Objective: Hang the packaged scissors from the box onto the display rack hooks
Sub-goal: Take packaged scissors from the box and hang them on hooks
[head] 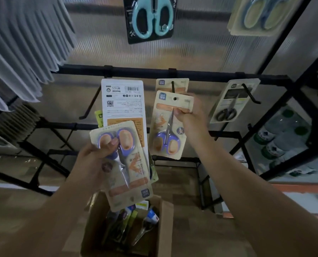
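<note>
Hanging step: right hand (188, 115) pinches a purple-handled scissors pack (170, 125) just below the hook (172, 87); its punched hole should be raised and threaded onto that hook's tip, card held square. Left hand (99, 151) grips spare packs left of hook. Box (165, 216) below hook: assorted packaged scissors remain.

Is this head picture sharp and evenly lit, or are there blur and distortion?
Head view: dim overall; wide-angle bending curves the rack bars; the print on the pack in the right hand is soft, the pack in the left hand too; the box lies in shadow.
</note>
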The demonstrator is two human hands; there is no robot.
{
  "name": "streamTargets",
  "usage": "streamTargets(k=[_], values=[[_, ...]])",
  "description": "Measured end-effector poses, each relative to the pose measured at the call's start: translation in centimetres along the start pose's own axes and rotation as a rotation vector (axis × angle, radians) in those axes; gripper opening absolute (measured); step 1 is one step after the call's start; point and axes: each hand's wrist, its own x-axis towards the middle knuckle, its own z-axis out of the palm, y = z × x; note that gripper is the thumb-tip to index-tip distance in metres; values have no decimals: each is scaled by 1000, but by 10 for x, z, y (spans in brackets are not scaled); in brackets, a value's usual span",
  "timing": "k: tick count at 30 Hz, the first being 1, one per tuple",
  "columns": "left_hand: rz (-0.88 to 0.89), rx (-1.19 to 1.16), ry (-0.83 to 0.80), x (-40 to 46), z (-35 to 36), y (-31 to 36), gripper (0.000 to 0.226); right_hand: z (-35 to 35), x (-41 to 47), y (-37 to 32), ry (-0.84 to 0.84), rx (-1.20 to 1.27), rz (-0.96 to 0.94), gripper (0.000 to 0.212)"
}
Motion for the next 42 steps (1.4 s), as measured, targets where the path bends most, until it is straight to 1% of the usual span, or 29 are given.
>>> streamTargets(k=[1,4,6,7,9,12,13,14,15,16,17,18,19,21,22,23,25,27,29,30,32,33,34,37,38,40,42], values=[[5,-9,2,1,-1,-1,10,2,2,4,24,19,13,32],[34,-39,-41,1,-2,4,11,8,7,2,95,-3,10,34],[62,-54,-85,1,-3,7,24,11,16,-8,150,-67,8,33],[73,-63,-110,2,-2,9,26,13,22,-15,153,-117,8,33],[83,-103,-170,1,-1,12,22,14,33,-24,116,-231,-14,37],[74,-107,-122,-4,5,17,36,9,35,-32,36,-506,-6,53],[78,-83,-115,-7,6,18,33,7,32,-33,26,-674,-5,61],[81,-52,-100,-11,9,20,26,4,26,-34,33,-809,-5,69],[84,-23,-89,-15,13,23,18,2,18,-35,47,-823,-15,71],[88,-5,-75,-19,15,24,13,0,5,-37,44,-765,-15,64],[83,1,-60,-24,18,26,11,-1,-10,-39,19,-636,-23,49],[80,-5,-41,-29,19,26,11,-3,-31,-42,-53,-486,-39,34],[79,-18,-17,-33,20,25,15,-4,-51,-44,-165,-330,-36,24],[88,-29,10,-41,21,19,38,-10,-90,-53,-405,-46,-20,13],[94,-34,11,-47,22,18,46,-12,-104,-55,-494,44,-8,13],[94,-42,16,-52,24,16,49,-13,-113,-54,-536,51,-20,21],[75,-67,36,-60,27,11,51,-10,-120,-47,-517,-110,-70,38],[44,-85,28,-67,31,8,46,-8,-125,-43,-467,-206,-71,47],[42,-65,28,-71,33,5,31,-10,-126,-39,-414,-139,-51,44],[51,-43,20,-73,34,5,33,-13,-126,-38,-381,-87,-47,42],[82,12,-19,-77,34,5,63,-18,-124,-39,-333,-32,-37,40],[91,11,-47,-79,35,6,73,-20,-125,-40,-322,-22,-38,40],[91,-9,-79,-80,35,6,72,-22,-124,-40,-317,-8,-37,42],[52,-41,-110,-85,34,9,37,-26,-124,-39,-291,44,-8,56],[47,-25,-100,-85,34,9,32,-26,-124,-39,-270,34,-24,59],[53,-1,-80,-86,31,7,31,-24,-125,-42,-249,-21,-79,60],[74,-9,-80,-87,28,6,28,-22,-127,-47,-268,-119,-132,59]])
